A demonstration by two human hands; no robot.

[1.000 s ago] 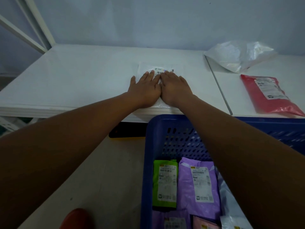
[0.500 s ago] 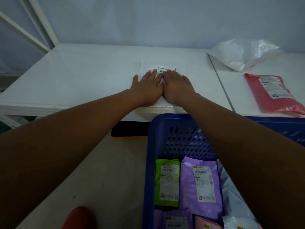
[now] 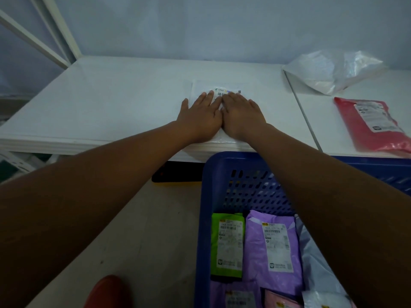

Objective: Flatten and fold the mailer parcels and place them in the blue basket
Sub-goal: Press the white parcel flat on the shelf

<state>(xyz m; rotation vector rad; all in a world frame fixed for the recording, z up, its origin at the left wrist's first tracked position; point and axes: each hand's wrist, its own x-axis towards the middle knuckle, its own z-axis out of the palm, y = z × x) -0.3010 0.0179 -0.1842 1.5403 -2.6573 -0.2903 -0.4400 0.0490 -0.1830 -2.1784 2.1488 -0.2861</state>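
Note:
A white mailer parcel [image 3: 224, 88] with a printed label lies flat on the white table [image 3: 111, 103] near its front edge. My left hand [image 3: 200, 116] and my right hand [image 3: 241, 115] lie palm down on it, side by side and touching, fingers together and stretched out. Only the parcel's far strip and label show beyond my fingertips. Below the table edge stands the blue basket [image 3: 213, 196], holding a green mailer [image 3: 226, 243], a purple mailer [image 3: 273, 247] and several others, partly hidden by my right forearm.
A red mailer [image 3: 373, 125] lies on the second table at the right. Behind it sits a crumpled white plastic bag [image 3: 333, 72]. A white shelf frame [image 3: 51, 30] stands at the far left. A red shoe tip [image 3: 106, 292] shows on the floor.
The view has shifted slightly; both hands stay flat on the white parcel, having slid a little forward over it.

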